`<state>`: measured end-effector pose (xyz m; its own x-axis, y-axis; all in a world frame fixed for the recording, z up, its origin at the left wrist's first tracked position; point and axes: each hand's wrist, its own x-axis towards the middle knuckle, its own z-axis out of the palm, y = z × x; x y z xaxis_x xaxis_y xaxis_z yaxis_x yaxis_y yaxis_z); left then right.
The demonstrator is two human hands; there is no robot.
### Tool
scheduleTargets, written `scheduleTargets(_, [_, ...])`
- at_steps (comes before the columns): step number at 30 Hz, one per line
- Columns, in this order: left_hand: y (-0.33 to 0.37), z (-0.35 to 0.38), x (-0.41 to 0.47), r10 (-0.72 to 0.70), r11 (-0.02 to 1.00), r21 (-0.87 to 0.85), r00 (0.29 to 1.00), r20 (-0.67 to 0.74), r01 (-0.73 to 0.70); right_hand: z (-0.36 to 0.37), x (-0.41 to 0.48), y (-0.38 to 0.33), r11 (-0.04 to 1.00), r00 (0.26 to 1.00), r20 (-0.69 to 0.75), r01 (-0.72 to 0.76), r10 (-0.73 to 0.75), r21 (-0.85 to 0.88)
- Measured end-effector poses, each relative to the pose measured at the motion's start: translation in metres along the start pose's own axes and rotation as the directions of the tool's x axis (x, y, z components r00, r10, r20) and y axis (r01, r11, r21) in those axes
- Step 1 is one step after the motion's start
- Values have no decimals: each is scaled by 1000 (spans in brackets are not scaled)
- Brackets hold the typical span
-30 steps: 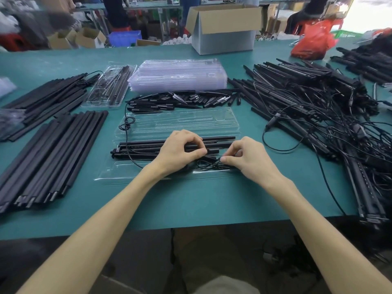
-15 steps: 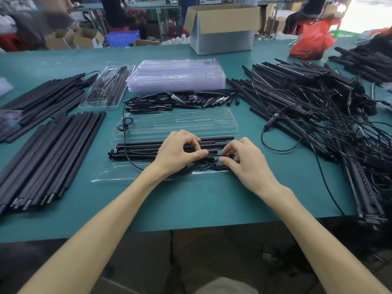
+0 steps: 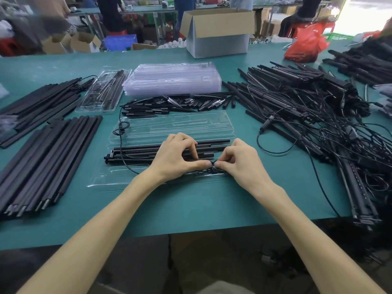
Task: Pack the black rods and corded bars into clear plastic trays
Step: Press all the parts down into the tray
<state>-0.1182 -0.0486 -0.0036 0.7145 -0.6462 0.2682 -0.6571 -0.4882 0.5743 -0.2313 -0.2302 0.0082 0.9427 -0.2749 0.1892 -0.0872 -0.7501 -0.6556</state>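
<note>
The left hand point(image 3: 176, 158) sits curled over the bars point(image 3: 137, 150) in the open tray point(image 3: 169, 126), fingertips down on them and thumb pressed to a small coil of cord point(image 3: 209, 170). The right hand point(image 3: 241, 162) meets it from the other side, its thumb and forefinger pinching the same coil, so the two thumbs almost touch over the tray's near channel. The bars lie lengthwise across the middle of the tray, their left ends reaching just past its edge, and a thin lead runs from them to a loose loop point(image 3: 122, 129) by the tray's far left corner. Just behind the tray is a row of short black pieces point(image 3: 176, 103), and behind that a stack of empty trays point(image 3: 171, 81). A packed tray point(image 3: 106, 90) lies to the left of the stack. Black rods point(image 3: 48, 158) lie side by side on the table point(image 3: 191, 204) left of the hands, with a second batch point(image 3: 42, 96) farther back. To the right, well apart from the hands, is a tangled heap of corded bars point(image 3: 307, 107). An open box point(image 3: 218, 32) and a red bag point(image 3: 305, 43) stand at the far edge.
</note>
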Motion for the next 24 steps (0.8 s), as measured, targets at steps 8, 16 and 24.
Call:
scheduleTargets(8, [3, 1, -1, 18, 995, 103, 1000, 26, -20, 0, -5, 1, 990, 997, -29, 63, -67, -129])
scheduleTargets(16, [3, 1, -2, 20, 993, 118, 1000, 11, -21, -3, -21, 1, 941, 978, 36, 208, -207, -266])
scheduleTargets(24, [3, -4, -1, 21, 999, -37, 1000, 1, -21, 5, -38, 2, 693, 921, 98, 350, -377, -630])
